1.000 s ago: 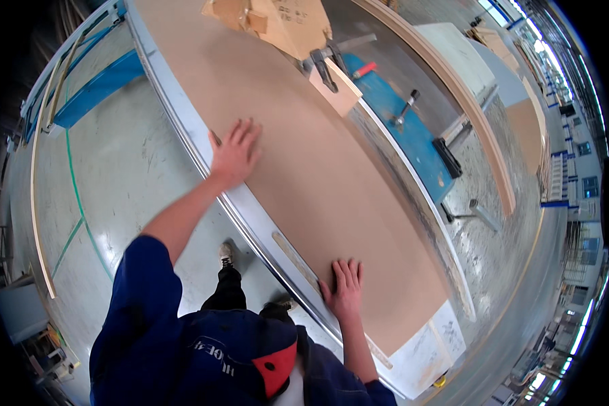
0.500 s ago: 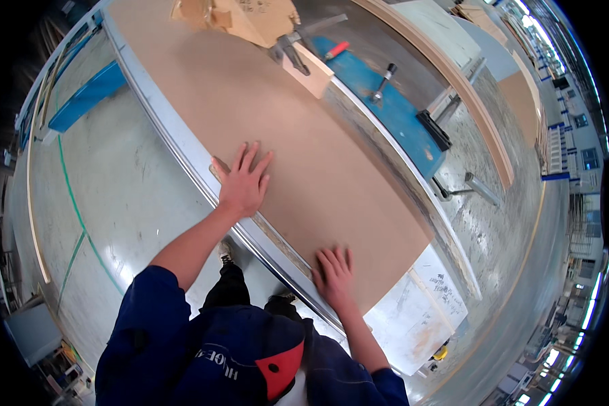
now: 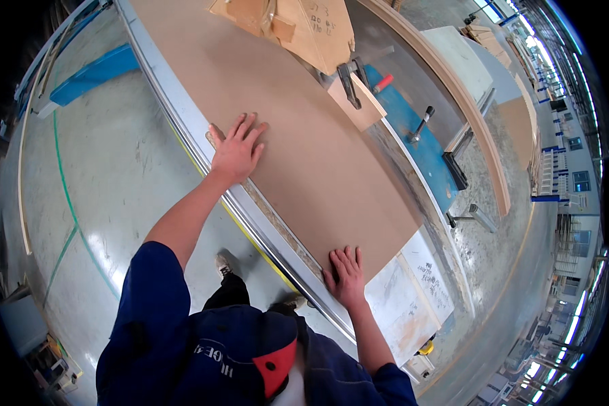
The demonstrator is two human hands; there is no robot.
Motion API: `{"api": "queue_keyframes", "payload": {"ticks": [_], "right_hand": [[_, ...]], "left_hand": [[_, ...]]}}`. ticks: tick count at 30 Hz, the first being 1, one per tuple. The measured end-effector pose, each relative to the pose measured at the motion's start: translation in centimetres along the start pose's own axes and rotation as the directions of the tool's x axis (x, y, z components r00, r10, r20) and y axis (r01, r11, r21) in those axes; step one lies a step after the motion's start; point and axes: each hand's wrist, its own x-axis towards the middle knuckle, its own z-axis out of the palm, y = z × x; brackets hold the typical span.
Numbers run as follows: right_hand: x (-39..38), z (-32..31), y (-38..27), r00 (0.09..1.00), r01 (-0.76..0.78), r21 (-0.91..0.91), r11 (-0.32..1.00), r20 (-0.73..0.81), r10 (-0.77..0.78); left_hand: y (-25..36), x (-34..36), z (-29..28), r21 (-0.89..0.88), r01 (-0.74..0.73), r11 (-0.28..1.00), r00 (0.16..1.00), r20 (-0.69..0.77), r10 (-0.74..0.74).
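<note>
A long brown sheet lies over a long work surface that slants from the upper left to the lower right. My left hand rests flat on it by the near edge, its fingers spread. Farther right, close to the sheet's near right corner, my right hand also lies on it with fingers stretched out. Neither hand grips anything. Along the near side runs a pale metal rail. A wooden block with a dark clamp stands at the far edge.
Beyond the sheet are a blue beam, a clamp handle and a long curved wooden strip. A pale marked board shows past the sheet's right end. Another blue beam juts out at left above the grey floor.
The view has shifted, so the clamp and wooden pieces appear farther right. Both hands stay flat on the sheet; the right one sits nearer the sheet's right-hand end.
</note>
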Motion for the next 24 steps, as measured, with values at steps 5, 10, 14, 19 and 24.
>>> {"api": "queue_keyframes", "payload": {"ticks": [5,10,14,19,24], "right_hand": [[5.8,1.4,-3.0,1.000,-0.031,0.033,0.999,0.003,0.031],[11.4,2.9,-4.7,1.000,-0.015,0.081,0.997,0.003,0.015],[15.1,4.2,-6.1,1.000,-0.017,0.088,0.996,0.001,0.017],[19.4,5.8,-7.8,0.999,0.014,0.106,0.994,-0.041,-0.010],[23.4,6.7,-9.5,0.997,0.029,0.141,0.990,-0.076,-0.019]], "left_hand": [[-7.2,1.0,3.0,-0.416,0.399,0.817,0.724,-0.404,-0.559],[-10.7,3.1,4.5,-0.781,0.615,0.112,0.374,0.164,-0.913],[-13.1,5.7,2.6,-0.777,0.616,0.132,0.344,0.114,-0.932],[-16.6,8.3,1.4,-0.748,0.643,0.166,0.342,0.087,-0.936],[-21.2,11.3,1.2,-0.747,0.643,0.167,0.355,0.097,-0.930]]}}
